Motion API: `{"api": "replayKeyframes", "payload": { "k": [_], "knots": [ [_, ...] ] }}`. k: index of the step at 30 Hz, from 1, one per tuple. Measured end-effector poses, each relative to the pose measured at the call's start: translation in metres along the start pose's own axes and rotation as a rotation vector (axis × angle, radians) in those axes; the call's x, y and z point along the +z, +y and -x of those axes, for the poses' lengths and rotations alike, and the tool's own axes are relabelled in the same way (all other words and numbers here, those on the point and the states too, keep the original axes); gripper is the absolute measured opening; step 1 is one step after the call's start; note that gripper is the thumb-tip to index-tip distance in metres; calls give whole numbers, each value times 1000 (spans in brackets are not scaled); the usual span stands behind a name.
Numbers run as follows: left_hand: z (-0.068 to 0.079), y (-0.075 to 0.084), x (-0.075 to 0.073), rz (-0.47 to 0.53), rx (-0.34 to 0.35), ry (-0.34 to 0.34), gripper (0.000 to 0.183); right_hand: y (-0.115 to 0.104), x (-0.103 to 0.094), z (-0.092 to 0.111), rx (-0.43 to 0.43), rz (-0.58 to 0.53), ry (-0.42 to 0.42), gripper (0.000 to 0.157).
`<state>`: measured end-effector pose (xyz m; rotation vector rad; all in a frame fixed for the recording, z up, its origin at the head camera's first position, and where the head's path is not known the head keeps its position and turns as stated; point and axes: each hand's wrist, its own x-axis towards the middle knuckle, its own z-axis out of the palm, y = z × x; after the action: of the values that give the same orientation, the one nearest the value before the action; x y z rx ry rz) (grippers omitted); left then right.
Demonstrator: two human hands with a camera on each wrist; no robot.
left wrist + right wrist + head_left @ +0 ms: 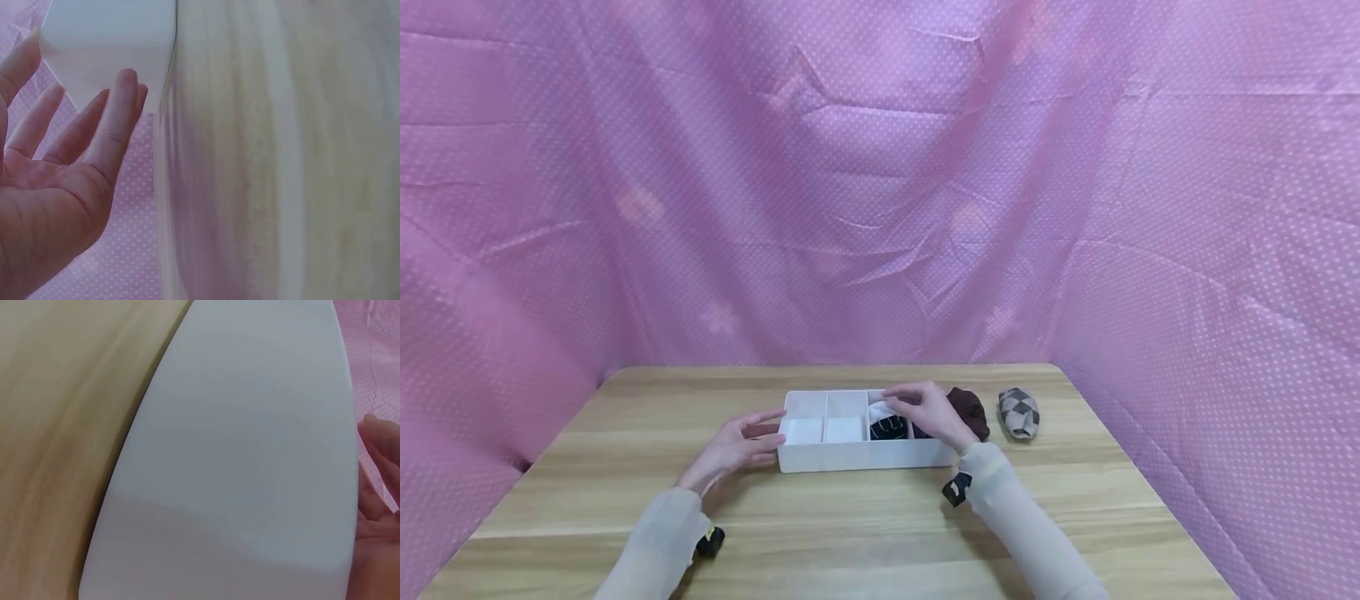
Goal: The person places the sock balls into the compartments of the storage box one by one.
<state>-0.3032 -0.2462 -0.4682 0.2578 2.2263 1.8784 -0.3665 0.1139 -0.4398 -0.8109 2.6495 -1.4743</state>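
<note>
A white divided box [865, 455] sits on the table. My left hand [741, 444] is at its left end, fingertips against the end wall; the left wrist view shows the fingers [115, 131] mostly straight beside the white wall. Over the box's right half reaches my right hand [928, 412], fingers loosely bent above a compartment with a white cloth bundle [881, 411] and a black bundle with white lines [889, 428]. A dark brown cloth bundle [967, 411] shows behind the right hand, partly hidden. In the right wrist view the box wall covers much of the hand.
Right of the box, a checkered cloth bundle [1019, 413] lies on the wooden table [850, 533]. Two left compartments of the box show bare white floors. Pink dotted fabric [880, 208] hangs behind the table and along both sides.
</note>
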Motion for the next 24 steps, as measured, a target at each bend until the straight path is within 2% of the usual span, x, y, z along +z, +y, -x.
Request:
{"api": "replayKeyframes", "payload": {
  "k": [3, 12, 20, 24],
  "knots": [
    [-1, 3, -1, -9, 9, -8, 68, 0, -4, 0, 13, -44, -1, 32],
    [1, 1, 2, -57, -11, 27, 68, 3, -17, 10, 26, -204, -6, 40],
    [6, 3, 8, -47, -12, 36, 68, 8, -31, 21, 60, -218, 65, 39],
    [10, 3, 10, -43, -15, 42, 68, 14, -38, 25, 42, -237, 110, 38]
  ]
}}
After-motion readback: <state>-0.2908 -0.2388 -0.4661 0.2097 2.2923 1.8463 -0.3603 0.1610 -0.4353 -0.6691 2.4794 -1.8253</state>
